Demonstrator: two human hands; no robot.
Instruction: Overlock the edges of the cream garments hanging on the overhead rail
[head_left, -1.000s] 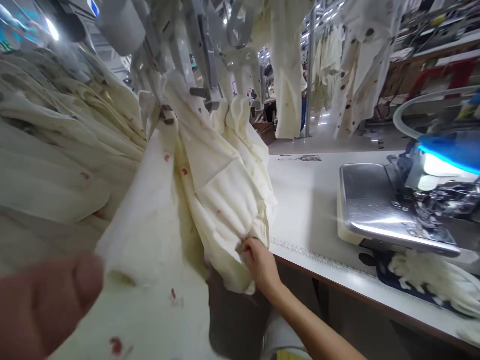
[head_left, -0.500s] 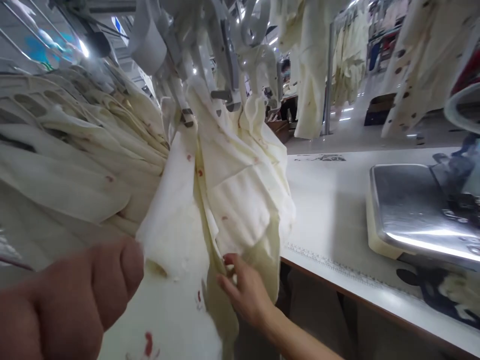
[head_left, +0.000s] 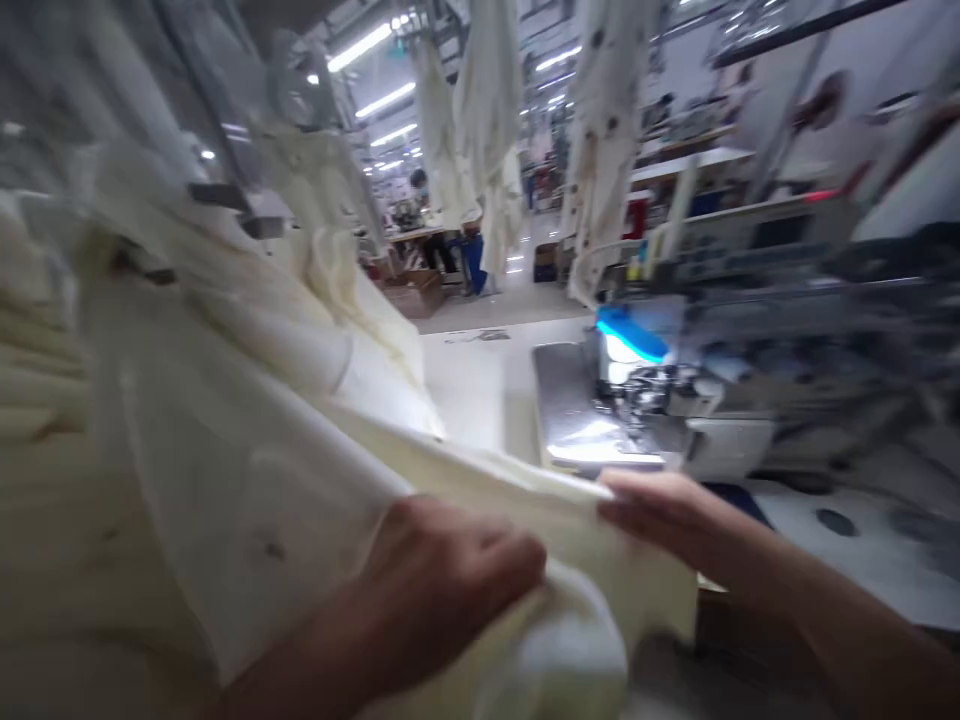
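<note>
A cream-white garment with small printed marks hangs from hanger clips at the upper left and is drawn out toward the right. My left hand is closed around a fold of it at the lower centre. Farther right, my right hand pinches its upper edge, with the cloth stretched between the two hands. The picture is smeared by motion, so the fingertips are not sharp. Beyond my right hand stands a sewing machine with its work light on.
The white tabletop runs behind the cloth to the machine's metal bed. More pale garments hang at the back. A cardboard box is on the floor, and a person is at a distant table.
The view has turned right, toward the machine. My left hand has taken hold of the cloth, and my right hand has pulled its edge out to the right.
</note>
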